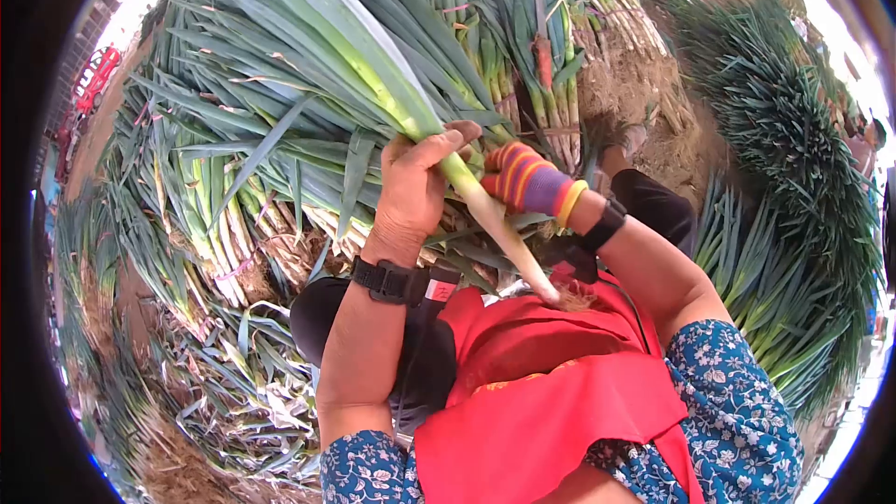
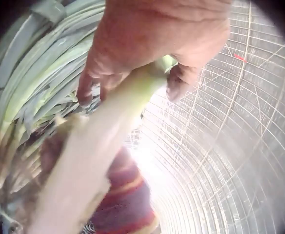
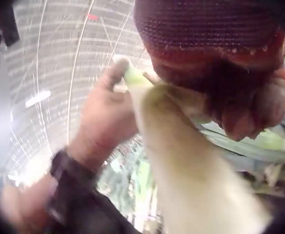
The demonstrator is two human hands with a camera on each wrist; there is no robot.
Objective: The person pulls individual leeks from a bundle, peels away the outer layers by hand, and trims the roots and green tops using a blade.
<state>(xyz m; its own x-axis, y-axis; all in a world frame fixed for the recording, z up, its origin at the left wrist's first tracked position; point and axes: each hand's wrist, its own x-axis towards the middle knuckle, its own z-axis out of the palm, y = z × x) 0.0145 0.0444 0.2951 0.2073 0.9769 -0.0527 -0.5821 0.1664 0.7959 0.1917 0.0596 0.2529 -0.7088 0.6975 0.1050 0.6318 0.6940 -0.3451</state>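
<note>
One long leek slants across the head view, its green leaves up and left and its roots over a red apron. The bare left hand grips it where green turns white, thumb across the stalk. Beside the stalk, the right hand wears a striped glove, fingertips bare and curled. In the right wrist view a pale strip of outer layer runs from the leek to those fingers, which pinch it. The left wrist view shows the white shank partly covering the glove.
Tied leek bundles lie ahead and to the left, with more upright ones at the top. A large leek pile fills the right side. Stripped leaves litter the ground at lower left. The person's dark-clothed knees flank the apron.
</note>
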